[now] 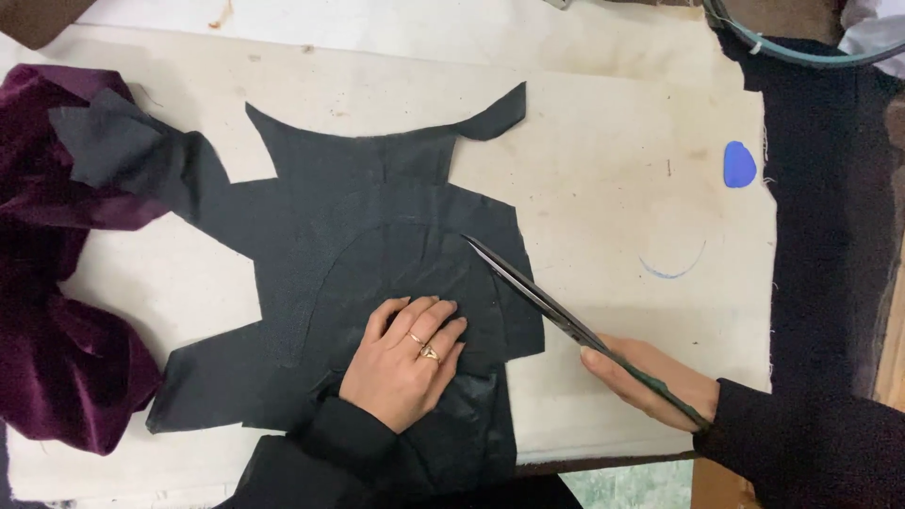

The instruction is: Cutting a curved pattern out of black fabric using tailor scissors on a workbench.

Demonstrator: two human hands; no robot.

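A ragged piece of black fabric lies spread on a cream-covered table. My left hand, with rings on two fingers, presses flat on the fabric's lower middle. My right hand grips the handles of long dark scissors. Their blades point up and left, with the tips resting on the fabric near its right edge.
Purple velvet cloth is bunched at the left edge, partly under the black fabric. A blue piece of chalk and a blue chalk arc sit on the right of the table cover. Dark cloth runs down the right side.
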